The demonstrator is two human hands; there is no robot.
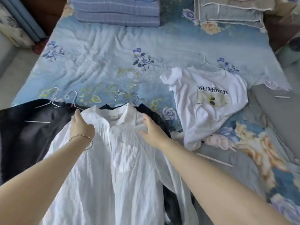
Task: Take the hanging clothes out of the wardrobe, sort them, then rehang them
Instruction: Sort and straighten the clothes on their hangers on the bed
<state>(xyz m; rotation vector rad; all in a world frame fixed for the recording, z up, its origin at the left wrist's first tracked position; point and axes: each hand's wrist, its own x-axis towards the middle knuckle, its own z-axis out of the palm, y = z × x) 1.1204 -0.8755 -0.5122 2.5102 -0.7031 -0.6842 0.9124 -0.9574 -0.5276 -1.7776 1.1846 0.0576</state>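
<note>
Sorting step: left hand (82, 126) grips shoulder of crinkled white collared shirt (123, 159); right hand (151, 129) flat, fingers spread. Next, probably: lift shirt clear of black garments (24, 127).

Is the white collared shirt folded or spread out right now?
Spread out: the white collared shirt lies full length, with no fold, on the bed.

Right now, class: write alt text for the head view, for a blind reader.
A left hand grips the shoulder of a white collared shirt on a floral bedspread; the right hand rests open on it. A white T-shirt lies nearby.
</note>
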